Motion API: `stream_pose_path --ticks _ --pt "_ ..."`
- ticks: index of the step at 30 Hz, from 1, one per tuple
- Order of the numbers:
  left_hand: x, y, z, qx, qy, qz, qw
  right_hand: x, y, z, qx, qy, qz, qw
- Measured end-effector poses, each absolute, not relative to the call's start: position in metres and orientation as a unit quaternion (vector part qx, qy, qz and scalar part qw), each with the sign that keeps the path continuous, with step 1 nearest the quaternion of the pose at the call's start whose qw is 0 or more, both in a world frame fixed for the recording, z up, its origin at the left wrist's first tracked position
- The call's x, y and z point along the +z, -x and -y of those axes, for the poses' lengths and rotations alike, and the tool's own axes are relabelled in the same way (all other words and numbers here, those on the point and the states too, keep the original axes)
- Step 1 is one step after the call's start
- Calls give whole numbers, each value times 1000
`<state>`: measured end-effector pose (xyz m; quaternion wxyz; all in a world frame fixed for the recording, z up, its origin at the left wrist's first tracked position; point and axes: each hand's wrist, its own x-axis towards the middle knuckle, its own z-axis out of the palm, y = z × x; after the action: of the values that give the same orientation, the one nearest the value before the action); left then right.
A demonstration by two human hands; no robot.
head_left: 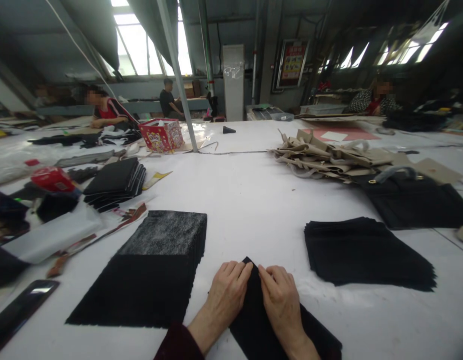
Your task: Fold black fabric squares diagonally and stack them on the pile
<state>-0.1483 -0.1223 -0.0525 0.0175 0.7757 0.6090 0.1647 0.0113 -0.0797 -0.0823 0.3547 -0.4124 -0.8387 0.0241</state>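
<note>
Near the table's front edge, both my hands grip a black fabric piece (256, 320) by its far end. My left hand (231, 285) has its fingers closed along the left edge, close to the pointed corner. On the opposite edge, my right hand (282, 295) pinches the cloth between thumb and fingers. The piece looks folded, with part of it spreading right beneath my right wrist. To the left lies a stack of black fabric pieces (141, 290) with a grey speckled far end. Another stack of black pieces (366, 255) is at the right.
The white table (250, 195) stretches far back. Beige pieces (329, 155) are heaped at back right beside a black bag (422, 200). Folded black cloth (114, 180), a red box (161, 135) and a phone-like dark object (21, 315) lie left. A metal pole (180, 80) rises behind. People sit farther off.
</note>
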Motion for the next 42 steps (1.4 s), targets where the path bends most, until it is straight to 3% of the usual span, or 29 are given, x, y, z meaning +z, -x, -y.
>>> stream_pose_path --ticks 7,42 --pt "-56 151 124 150 -774 -614 27 -80 -10 83 -6 404 865 298" --pt "-61 154 121 179 -754 -631 41 -76 -8 83 -12 391 874 289"
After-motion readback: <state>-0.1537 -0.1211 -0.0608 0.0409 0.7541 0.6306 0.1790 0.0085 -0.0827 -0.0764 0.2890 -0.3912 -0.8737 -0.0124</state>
